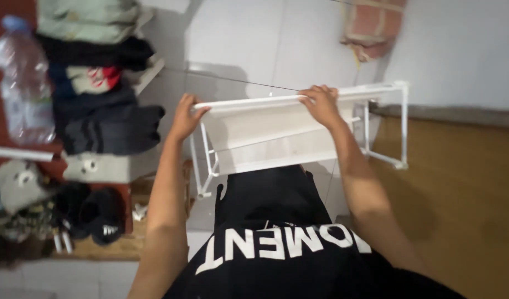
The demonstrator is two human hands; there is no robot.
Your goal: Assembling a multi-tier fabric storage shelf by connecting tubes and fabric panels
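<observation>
Left hand [185, 115]: we clench it on the top rail of the white rack [276, 133], at its left end.
Right hand [321, 102]: gripping the same rail, nearer the middle.
Rack: held in front of us over the tiled floor [238, 44], long axis running left to right.
Nearby: folded clothes [99, 83] to our left.

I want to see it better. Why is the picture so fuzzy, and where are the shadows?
In the head view the whole frame is soft; the left hand and right hand on the white rack have smeared edges, and the plastic bottle is blurred too. The head view shows grey shadows on the pale floor tiles behind the rack. No strong glare shows.
</observation>
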